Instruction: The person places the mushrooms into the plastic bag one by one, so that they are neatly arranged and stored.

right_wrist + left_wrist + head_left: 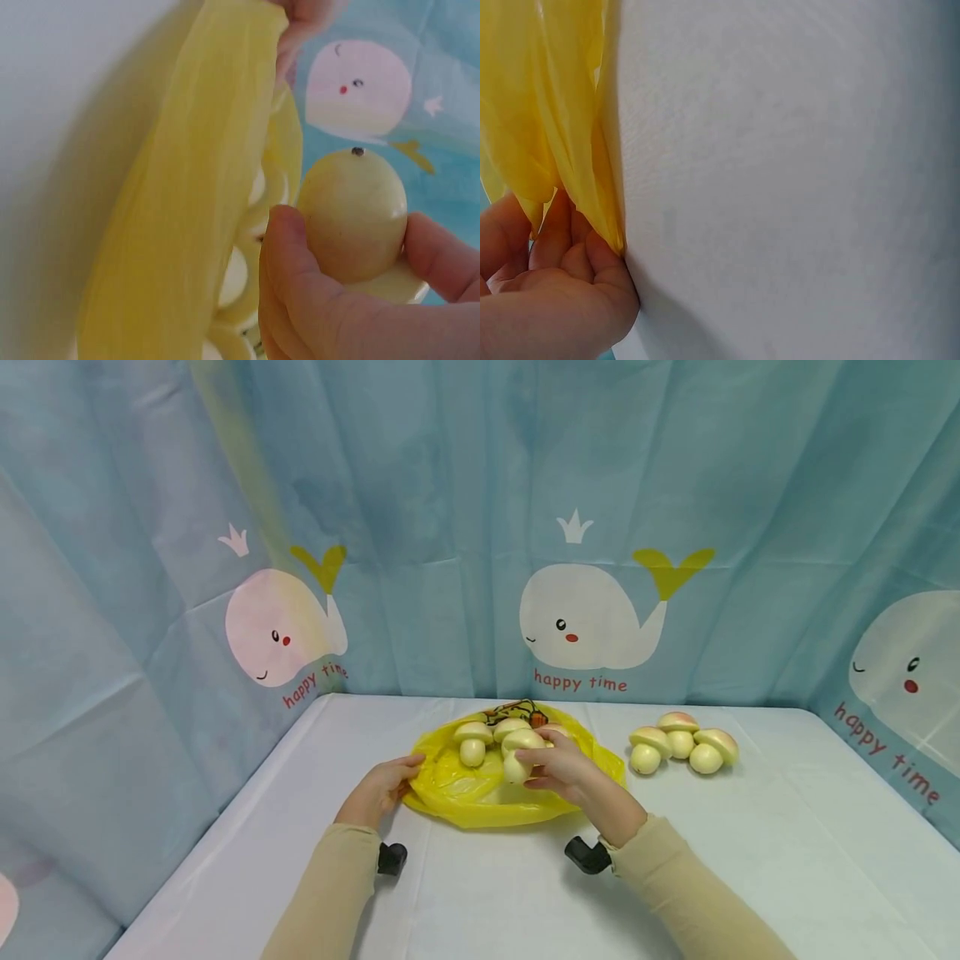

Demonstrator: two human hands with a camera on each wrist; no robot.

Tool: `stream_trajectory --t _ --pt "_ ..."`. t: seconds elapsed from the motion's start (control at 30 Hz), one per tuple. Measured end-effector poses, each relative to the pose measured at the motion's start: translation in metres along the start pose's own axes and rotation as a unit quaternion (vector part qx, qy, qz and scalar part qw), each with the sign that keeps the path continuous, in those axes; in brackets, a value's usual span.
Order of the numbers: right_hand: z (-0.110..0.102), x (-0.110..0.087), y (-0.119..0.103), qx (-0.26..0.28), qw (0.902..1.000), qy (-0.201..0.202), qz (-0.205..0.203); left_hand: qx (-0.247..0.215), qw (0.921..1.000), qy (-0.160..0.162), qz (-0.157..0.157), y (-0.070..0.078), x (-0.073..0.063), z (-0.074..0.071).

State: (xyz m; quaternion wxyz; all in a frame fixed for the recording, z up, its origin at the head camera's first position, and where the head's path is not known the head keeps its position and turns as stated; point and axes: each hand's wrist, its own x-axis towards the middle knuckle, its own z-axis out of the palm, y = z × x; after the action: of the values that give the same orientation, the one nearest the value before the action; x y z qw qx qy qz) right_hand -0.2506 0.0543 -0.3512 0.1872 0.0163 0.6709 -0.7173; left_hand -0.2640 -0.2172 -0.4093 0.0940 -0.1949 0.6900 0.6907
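Observation:
A yellow plastic bag (480, 814) lies spread wide on the table with toy mushrooms (472, 743) inside, pale stems and domed caps showing. At its left edge my left hand (378, 789) pinches the rim; in the left wrist view the bag's folds (577, 150) run down between thumb and fingers. My right hand (570, 770) grips another pale toy mushroom (517, 767) over the bag's opening. Close up in the right wrist view, that mushroom's rounded stem end (352, 217) sits between thumb and fingers, a dark spot at its tip.
Three more toy mushrooms (681, 743) stand clustered on the white table (795, 843), right of the bag. A dark and orange patterned piece (525, 713) shows at the bag's back edge. Blue curtains with whale prints (592, 618) hang behind and beside the table.

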Motion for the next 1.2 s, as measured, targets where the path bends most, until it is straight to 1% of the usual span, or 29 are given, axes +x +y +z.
stream_trajectory --t 0.2,0.4,0.67,0.77,0.9,1.07,1.2 --pt "0.017 0.003 0.006 0.007 0.9999 0.012 0.009 0.003 0.9999 -0.009 0.007 0.001 0.001 0.001" --pt "0.035 0.004 0.013 0.021 0.9996 0.018 0.003 0.017 0.9994 -0.02 0.02 0.0 0.0 0.001" --pt "0.06 0.01 0.028 -0.018 0.9982 0.055 0.013 0.015 0.9996 -0.018 0.014 0.001 -0.001 0.0" --pt "0.07 0.014 0.035 -0.025 0.9979 0.059 0.016 0.012 0.9997 -0.017 0.012 0.001 -0.002 -0.001" --pt "0.08 0.021 0.043 -0.042 0.9971 0.062 0.008 0.012 0.9996 -0.023 0.011 0.001 -0.003 -0.002" --pt "0.088 0.026 0.044 -0.067 0.9949 0.075 0.013 0.012 0.9994 -0.029 0.013 0.001 -0.003 -0.002" --pt "0.092 0.029 0.043 -0.091 0.9931 0.07 0.024 0.013 0.9994 -0.03 0.012 0.0 -0.002 -0.003"
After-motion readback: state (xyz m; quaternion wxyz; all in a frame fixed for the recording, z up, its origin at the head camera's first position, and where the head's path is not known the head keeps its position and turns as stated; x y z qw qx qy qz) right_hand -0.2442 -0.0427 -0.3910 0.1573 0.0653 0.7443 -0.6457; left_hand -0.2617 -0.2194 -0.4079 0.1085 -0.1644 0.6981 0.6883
